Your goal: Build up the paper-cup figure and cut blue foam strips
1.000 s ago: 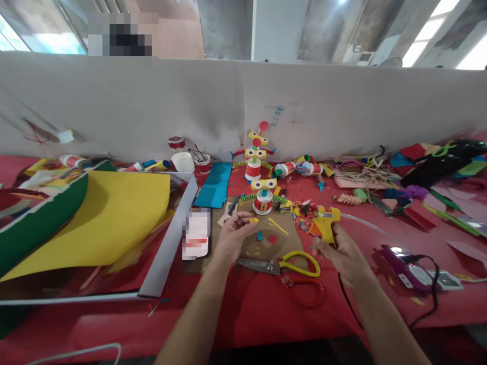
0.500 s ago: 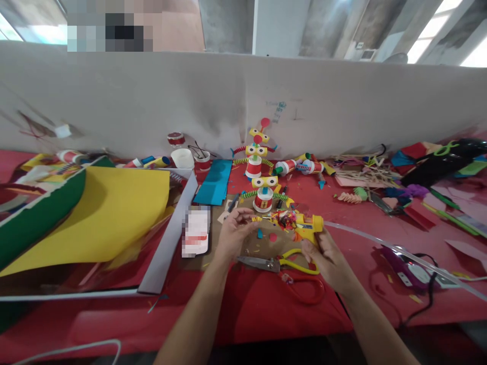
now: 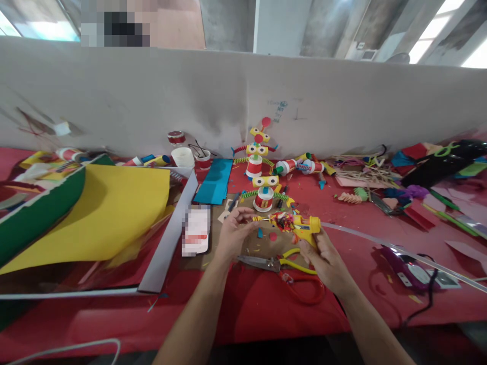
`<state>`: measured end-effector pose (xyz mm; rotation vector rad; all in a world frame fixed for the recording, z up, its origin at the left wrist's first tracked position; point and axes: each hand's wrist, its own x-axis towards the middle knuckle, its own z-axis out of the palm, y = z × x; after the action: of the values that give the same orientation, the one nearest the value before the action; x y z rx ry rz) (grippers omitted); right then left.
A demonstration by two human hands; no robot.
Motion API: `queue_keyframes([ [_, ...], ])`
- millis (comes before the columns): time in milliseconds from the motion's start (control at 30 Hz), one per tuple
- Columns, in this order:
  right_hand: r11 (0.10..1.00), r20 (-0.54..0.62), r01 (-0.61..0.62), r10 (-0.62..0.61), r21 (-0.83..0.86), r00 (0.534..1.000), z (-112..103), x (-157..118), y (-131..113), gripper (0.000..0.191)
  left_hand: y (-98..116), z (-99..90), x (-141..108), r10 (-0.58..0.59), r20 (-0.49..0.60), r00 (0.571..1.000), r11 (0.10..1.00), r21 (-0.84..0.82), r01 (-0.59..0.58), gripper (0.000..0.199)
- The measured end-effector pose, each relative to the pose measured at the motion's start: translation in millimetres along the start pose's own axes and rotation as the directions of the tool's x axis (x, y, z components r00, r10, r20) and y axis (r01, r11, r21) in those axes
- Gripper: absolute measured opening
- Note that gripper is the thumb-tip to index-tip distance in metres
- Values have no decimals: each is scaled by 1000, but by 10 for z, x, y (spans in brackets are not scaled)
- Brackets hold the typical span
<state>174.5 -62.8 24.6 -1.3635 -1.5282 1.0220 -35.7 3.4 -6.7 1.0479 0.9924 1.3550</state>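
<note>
My right hand (image 3: 326, 257) is wrapped round the handle of a yellow hot glue gun (image 3: 306, 230), its nozzle pointing left. Scraps and coloured residue cover the gun's front. A long clear glue stick (image 3: 365, 233) trails from its back to the right. Between the fingertips of my left hand (image 3: 236, 230) is a small yellow folded paper strip (image 3: 257, 218), with the nozzle tip at its right end; whether they touch I cannot tell. Just beyond stands a paper-cup figure (image 3: 263, 198) with yellow eyes and green spring arms. Below the gun lie scissors (image 3: 266, 263) with yellow and red handles.
A phone (image 3: 196, 230) and blue paper (image 3: 215, 181) lie left of centre. Farther left, a box (image 3: 167, 238) holds yellow card (image 3: 125, 203). More cup figures (image 3: 254, 165) stand behind. At right are a purple device (image 3: 409, 268) with a cord and craft sticks (image 3: 365, 172).
The glue gun has shifted slightly left in my right hand, bringing its nozzle closer to the yellow paper strip. My left hand has barely moved.
</note>
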Motion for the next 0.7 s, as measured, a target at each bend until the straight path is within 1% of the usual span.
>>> queue_keyframes([
  [167,1000,-7,18,-18,-10,1000,2,-2,-6,33,31,9,-1,-21,-2,1000,1000,2,21,31],
  [267,1000,-4,30,-30,5,1000,6,-9,8,31,60,23,-6,-37,-11,999,999,-32,37,30],
  [367,1000,-2,16,-16,23,1000,11,-8,25,33,72,28,-10,-49,-18,999,997,-56,48,30],
  [533,999,-25,26,-25,22,999,25,2,3,34,44,7,-4,-24,7,1000,999,-25,24,30],
  [700,999,-31,42,-41,15,999,36,6,-33,33,31,-2,3,16,-7,1000,999,35,-15,31],
])
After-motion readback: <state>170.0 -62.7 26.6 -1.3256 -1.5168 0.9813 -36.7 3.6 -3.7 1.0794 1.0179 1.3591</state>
